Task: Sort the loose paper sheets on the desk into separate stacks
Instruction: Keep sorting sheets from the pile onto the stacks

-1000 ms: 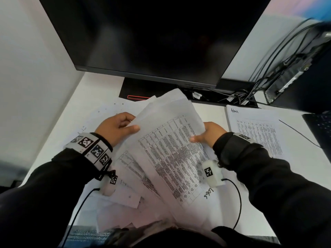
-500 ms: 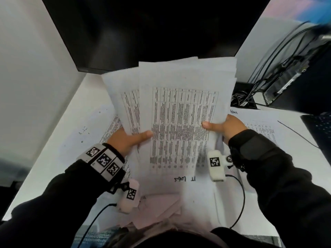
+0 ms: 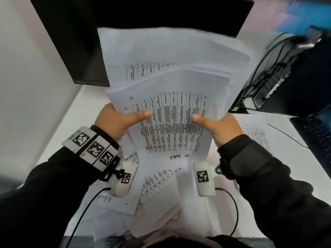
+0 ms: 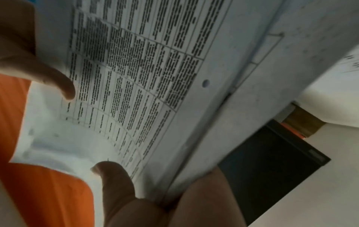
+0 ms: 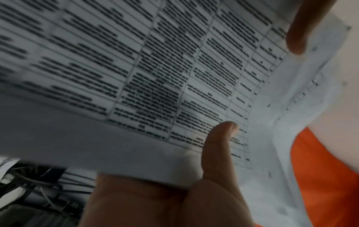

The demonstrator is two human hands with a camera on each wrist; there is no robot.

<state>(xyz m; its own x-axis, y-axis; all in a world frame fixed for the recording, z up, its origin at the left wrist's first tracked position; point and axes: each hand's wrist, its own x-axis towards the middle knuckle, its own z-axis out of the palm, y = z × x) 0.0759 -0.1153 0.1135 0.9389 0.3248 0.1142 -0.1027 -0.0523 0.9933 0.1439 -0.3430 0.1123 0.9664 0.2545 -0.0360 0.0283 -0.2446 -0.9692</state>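
A thick bundle of white printed sheets (image 3: 172, 83) stands raised over the desk, its front sheet covered by a printed table with "IT Logs" handwritten at the bottom. My left hand (image 3: 121, 119) grips the bundle's left edge, thumb laid across the front sheet (image 4: 136, 76). My right hand (image 3: 215, 124) grips the right edge the same way, thumb on the front sheet (image 5: 155, 69). Loose sheets (image 3: 157, 192) lie scattered on the white desk (image 3: 86, 111) under both wrists. A separate sheet stack (image 3: 259, 136) lies flat to the right.
A black monitor (image 3: 75, 42) stands behind the bundle. A dark computer unit with cables (image 3: 286, 72) sits at the right, with a black keyboard corner (image 3: 315, 138) beside it. A white wall (image 3: 26, 86) borders the desk on the left.
The bundle went from lying tilted on the desk to being lifted upright, then raised closer to the camera. Both thumbs now lie further in across the front sheet.
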